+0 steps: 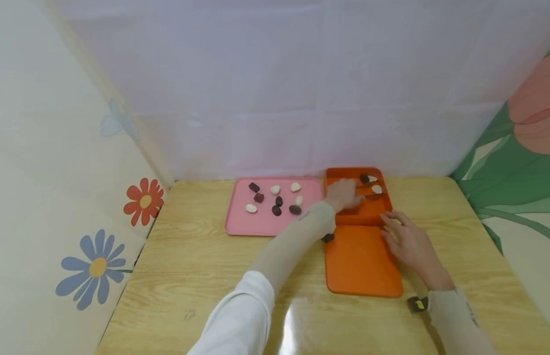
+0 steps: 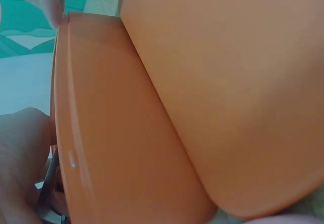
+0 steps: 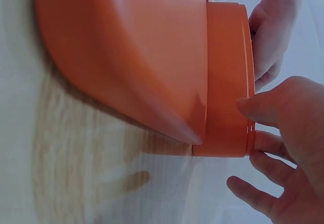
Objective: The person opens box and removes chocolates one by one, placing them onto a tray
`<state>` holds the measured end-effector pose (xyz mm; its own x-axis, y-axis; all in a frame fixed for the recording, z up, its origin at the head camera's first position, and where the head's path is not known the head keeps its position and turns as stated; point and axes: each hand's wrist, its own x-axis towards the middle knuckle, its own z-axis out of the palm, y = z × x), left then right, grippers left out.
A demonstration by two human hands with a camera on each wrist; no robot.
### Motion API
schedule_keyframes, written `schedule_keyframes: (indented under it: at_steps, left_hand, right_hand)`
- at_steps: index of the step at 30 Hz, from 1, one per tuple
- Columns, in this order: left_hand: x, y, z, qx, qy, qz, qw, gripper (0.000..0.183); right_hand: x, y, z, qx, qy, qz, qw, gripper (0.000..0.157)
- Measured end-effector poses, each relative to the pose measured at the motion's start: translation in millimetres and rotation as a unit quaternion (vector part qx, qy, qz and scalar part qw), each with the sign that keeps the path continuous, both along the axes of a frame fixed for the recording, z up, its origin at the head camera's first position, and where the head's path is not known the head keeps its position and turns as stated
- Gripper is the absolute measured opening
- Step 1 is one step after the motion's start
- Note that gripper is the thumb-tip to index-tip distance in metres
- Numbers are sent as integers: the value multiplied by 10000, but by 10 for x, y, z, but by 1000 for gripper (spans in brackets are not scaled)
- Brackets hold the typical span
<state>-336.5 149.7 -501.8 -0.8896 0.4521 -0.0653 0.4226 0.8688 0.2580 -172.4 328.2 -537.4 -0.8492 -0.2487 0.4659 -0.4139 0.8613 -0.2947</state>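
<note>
My left hand (image 1: 343, 194) reaches into the orange box (image 1: 380, 220) and holds a pair of tongs (image 1: 365, 185). The tongs' two arms point right, spread apart, with a white piece (image 1: 377, 189) between their tips. A dark egg-shaped piece (image 1: 364, 178) and another white piece lie at the box's back right. In the left wrist view the metal of the tongs (image 2: 48, 188) shows beside the left hand, partly hidden by the box wall. My right hand (image 1: 410, 244) grips the box's front right corner, its thumb (image 3: 250, 107) on the front wall near the rim.
Left of the box, a pink tray (image 1: 268, 228) bears several white and dark pieces. The orange lid (image 1: 363, 261) lies flat before the box. One dark piece (image 1: 328, 238) sits by the lid's left edge, another dark block (image 1: 418, 304) near my right wrist. A white backdrop rises behind.
</note>
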Motion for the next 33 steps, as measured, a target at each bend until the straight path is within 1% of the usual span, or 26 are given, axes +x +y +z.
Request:
schedule_keyframes:
  at_steps: [4, 10, 12, 17, 19, 22, 30, 33]
  left_hand:
    - [-6, -23, -6, -122, 97, 52, 9999, 35]
    - [-10, -33, -26, -172, 127, 34, 9998, 35]
    - [-31, -31, -40, -216, 119, -2, 9997, 35]
    - [-52, -40, -62, -257, 322, -64, 9991, 32]
    - [-40, -44, -59, -266, 451, -75, 9986, 31]
    - [-37, -39, -47, -305, 513, -93, 9982, 32]
    - [2, -34, 15, -327, 544, -82, 9980, 33]
    - [14, -28, 34, -319, 553, -124, 9979, 32]
  right_hand:
    - [2, -19, -10, 9, -102, -12, 9999, 47]
    - [12, -44, 8, -50, 2, 25, 10000, 46]
    - [11, -45, 5, -61, -1, 24, 10000, 46]
    - [8, -46, 3, -66, 1, 23, 10000, 46]
    - [13, -46, 9, -71, -1, 20, 10000, 46]
    - [13, -38, 10, -60, -12, 8, 10000, 45]
    - [12, -26, 13, -53, 8, 19, 10000, 45]
    - [17, -14, 12, -51, -14, 8, 10000, 45]
